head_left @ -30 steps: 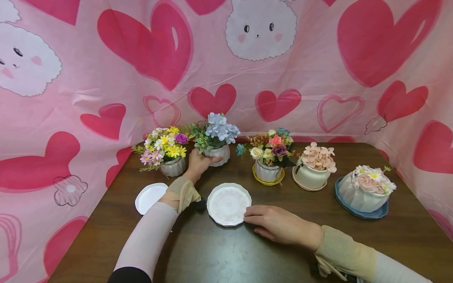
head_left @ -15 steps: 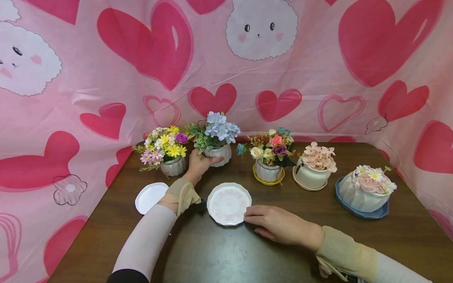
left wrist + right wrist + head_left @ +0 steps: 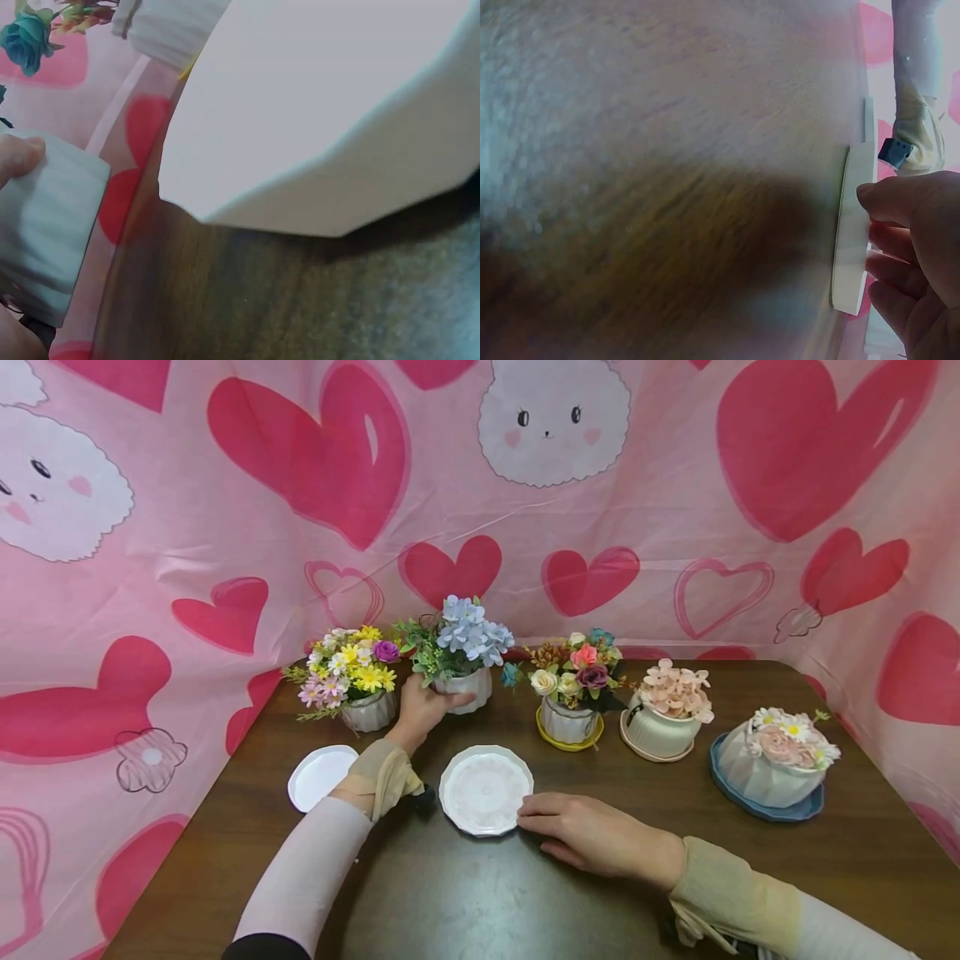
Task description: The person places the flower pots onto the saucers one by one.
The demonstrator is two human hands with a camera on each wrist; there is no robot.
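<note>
My left hand (image 3: 422,706) grips a white fluted pot (image 3: 471,690) holding blue hydrangea-like flowers (image 3: 472,633) and green leaves, at the back of the table. In the left wrist view a thumb (image 3: 22,156) lies on this pot's side. A white scalloped saucer (image 3: 487,790) sits at the middle of the table. The fingertips of my right hand (image 3: 592,835) touch its right rim, with relaxed fingers and the thumb below them. From the right wrist view, the saucer (image 3: 853,232) shows edge-on beside those fingers.
Another white saucer (image 3: 321,778) lies to the left, partly behind my left forearm. A pot of yellow and pink daisies (image 3: 367,712) stands at back left. On the right are flowerpots on a yellow saucer (image 3: 567,744), a pale pink saucer (image 3: 657,755) and a blue saucer (image 3: 772,811).
The blue-flowered pot has shifted very slightly to the right in my left hand's grip. My right hand stays at the saucer's rim.
</note>
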